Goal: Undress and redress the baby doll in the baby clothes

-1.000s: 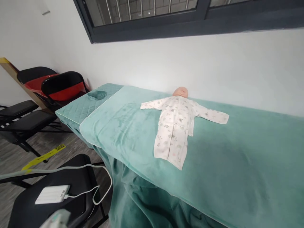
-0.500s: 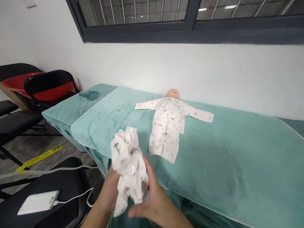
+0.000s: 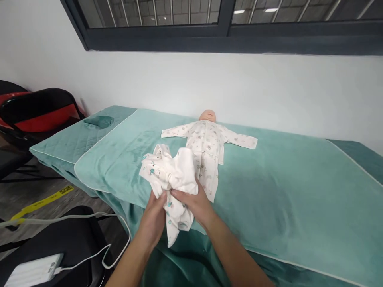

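Observation:
A bunched white baby garment (image 3: 179,171) with small teal and brown prints is held up over the near edge of the bed. My left hand (image 3: 155,213) grips it from the left, thumb on top. My right hand (image 3: 196,199) pinches it from the right, its thumb close to the left one. The cloth hides most of my fingertips. Beyond it, a baby doll (image 3: 208,115) lies on its back, dressed in a printed white long-sleeved top (image 3: 206,135) with arms spread and matching trousers (image 3: 209,171), which the held cloth partly covers.
The bed (image 3: 269,191) has a green velvet cover and stands against a white wall under a barred window (image 3: 155,14). Black chairs (image 3: 44,107) stand at left. A white power bank (image 3: 36,271) with a cable (image 3: 80,261) lies on the near chair (image 3: 68,239).
The garment has been turned and spread out more in my hands, showing teal prints. Both thumbs now press on its middle. My view has shifted slightly to the right.

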`<state>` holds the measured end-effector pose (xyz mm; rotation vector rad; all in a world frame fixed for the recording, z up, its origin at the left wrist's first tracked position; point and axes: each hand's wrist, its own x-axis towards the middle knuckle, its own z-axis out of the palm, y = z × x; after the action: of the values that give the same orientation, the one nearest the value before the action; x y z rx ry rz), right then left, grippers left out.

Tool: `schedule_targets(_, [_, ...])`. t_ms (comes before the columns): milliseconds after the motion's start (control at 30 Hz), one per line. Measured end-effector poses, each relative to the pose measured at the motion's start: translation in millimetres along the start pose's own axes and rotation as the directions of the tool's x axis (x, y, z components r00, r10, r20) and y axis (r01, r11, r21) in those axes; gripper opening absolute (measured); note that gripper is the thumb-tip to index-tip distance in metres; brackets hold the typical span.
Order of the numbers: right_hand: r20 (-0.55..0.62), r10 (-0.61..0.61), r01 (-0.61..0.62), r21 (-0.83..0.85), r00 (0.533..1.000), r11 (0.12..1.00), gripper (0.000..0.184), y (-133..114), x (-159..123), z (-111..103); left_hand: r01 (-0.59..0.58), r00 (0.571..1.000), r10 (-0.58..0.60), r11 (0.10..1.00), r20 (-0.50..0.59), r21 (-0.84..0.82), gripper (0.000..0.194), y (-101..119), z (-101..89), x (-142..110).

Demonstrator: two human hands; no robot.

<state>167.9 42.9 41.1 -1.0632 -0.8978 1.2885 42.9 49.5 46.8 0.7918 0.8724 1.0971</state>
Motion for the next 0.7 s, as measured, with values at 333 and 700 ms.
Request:
schedule_targets(333, [0.128,-0.224,0.257,-0.407,0.966,0.877,0.069,0,-5,-11,0.007,0.997,-0.011,0.999,0.073,0.047,0.076,-8,-5.1,6])
schedule_targets(700, [-0.428,-0.483,0.007,-0.743,0.764,0.669,0.056,-80,5,-155,-0.052,0.986,-0.037,0.859,0.164,0.509,0.033,-14,-41.4,-13])
